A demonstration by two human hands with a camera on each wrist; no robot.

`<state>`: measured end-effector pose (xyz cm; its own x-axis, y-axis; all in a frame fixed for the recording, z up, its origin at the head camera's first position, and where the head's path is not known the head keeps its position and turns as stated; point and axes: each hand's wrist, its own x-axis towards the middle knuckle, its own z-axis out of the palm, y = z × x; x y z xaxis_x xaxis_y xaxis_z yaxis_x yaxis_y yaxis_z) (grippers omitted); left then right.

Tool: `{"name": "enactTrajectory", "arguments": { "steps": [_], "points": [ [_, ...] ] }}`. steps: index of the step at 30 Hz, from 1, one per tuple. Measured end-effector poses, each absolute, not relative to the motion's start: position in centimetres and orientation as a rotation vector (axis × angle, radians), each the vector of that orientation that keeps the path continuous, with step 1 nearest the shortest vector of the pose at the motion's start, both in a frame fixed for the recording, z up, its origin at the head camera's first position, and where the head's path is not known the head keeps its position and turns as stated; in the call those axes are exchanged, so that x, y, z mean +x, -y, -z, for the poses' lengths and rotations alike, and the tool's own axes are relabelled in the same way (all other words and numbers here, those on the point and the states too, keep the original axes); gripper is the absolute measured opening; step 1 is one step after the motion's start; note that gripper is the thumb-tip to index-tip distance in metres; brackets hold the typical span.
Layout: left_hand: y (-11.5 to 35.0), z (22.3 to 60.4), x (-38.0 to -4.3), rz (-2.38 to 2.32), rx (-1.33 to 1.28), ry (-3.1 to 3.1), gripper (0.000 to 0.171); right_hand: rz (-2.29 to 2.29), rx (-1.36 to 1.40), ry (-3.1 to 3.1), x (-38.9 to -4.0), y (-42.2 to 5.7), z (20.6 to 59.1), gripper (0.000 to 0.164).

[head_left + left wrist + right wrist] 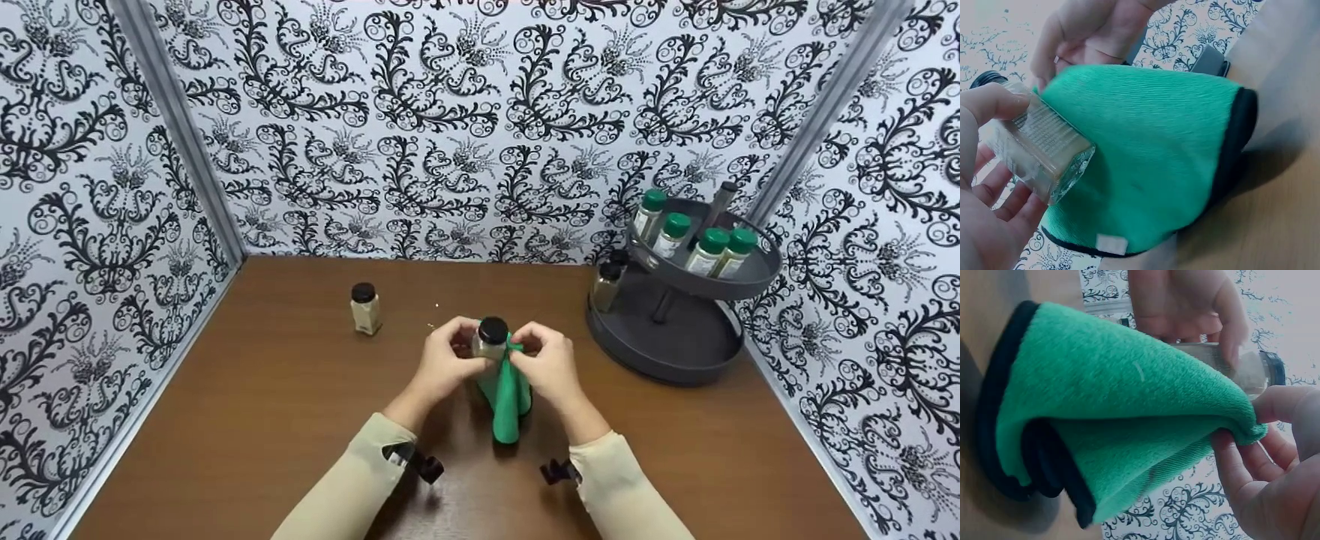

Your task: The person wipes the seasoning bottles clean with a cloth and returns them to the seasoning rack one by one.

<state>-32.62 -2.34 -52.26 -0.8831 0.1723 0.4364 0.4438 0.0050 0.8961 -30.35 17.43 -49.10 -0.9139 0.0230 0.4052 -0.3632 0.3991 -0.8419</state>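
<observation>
My left hand grips a clear spice jar with a black lid, thumb across its printed label and fingers behind it. Beside it my right hand pinches the top of a green cloth between thumb and fingertips. The cloth has a black border and a small white tag, and hangs down in folds toward the table. In the left wrist view the jar's base overlaps the cloth. Both hands are close together over the middle of the table.
Another black-lidded spice jar stands on the wooden table to the left. At right is a dark two-tier round rack; several green-capped jars sit on its upper tier, dark-lidded jars on the lower. Patterned walls enclose the table.
</observation>
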Motion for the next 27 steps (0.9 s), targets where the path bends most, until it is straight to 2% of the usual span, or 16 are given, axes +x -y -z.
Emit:
{"name": "enactTrajectory", "arguments": {
  "steps": [10,19,27],
  "points": [
    [2.4,52.6,-32.5,1.94,-0.662,2.148,0.042,-1.699,0.297,1.973,-29.3,-17.1,48.0,0.011],
    [2.4,51.6,-32.4,2.005,-0.613,2.089,0.043,-1.485,0.275,2.319,-30.4,-17.3,49.1,0.016],
    [2.2,52.1,-32.5,1.936,-0.64,2.156,0.043,-1.71,0.318,1.901,-29.7,-17.2,48.0,0.012]
  ]
}}
